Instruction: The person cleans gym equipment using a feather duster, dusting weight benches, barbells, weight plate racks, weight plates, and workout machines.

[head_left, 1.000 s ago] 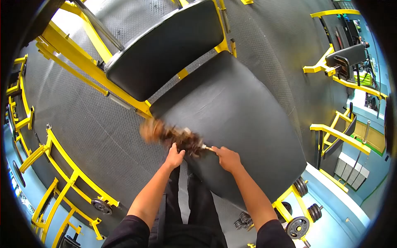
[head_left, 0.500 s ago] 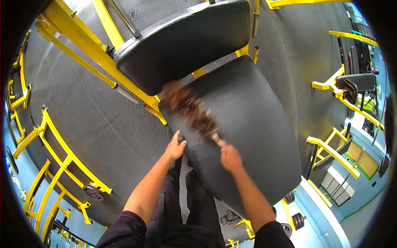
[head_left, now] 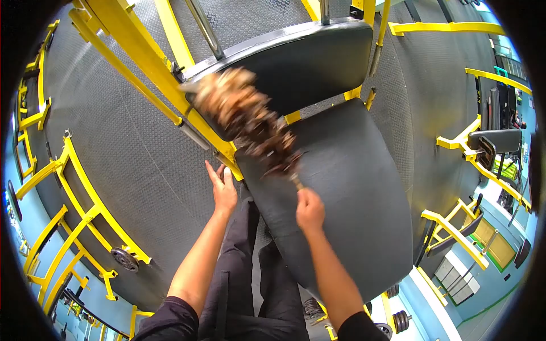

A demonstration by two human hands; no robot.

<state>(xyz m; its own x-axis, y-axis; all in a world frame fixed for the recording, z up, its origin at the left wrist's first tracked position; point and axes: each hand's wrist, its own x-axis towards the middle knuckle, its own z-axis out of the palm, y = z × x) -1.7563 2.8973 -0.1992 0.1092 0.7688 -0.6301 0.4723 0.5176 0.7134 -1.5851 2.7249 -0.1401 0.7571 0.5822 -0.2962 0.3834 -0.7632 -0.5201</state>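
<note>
My right hand [head_left: 310, 211] is closed around the short handle of a brown feather duster [head_left: 263, 133]. The duster, smeared by motion, reaches up and left across the near corner of the black padded seat [head_left: 355, 199] and over the left end of the black backrest [head_left: 307, 71]. Whether its feathers touch the pads I cannot tell. My left hand [head_left: 224, 192], fingers apart and empty, is beside the yellow frame post [head_left: 209, 129] at the seat's left corner; contact with the post is unclear.
Two chrome rods [head_left: 203, 28] rise behind the backrest. Yellow racks [head_left: 85, 196] with a weight plate [head_left: 124, 259] stand at left. More yellow machines [head_left: 455, 236] line the right side, and dumbbells [head_left: 401, 321] lie at lower right. Black textured matting [head_left: 142, 142] covers the floor.
The duster has swung up from the seat to the backrest's left end. My left hand has shifted left and up towards the yellow post. The camera view has shifted slightly.
</note>
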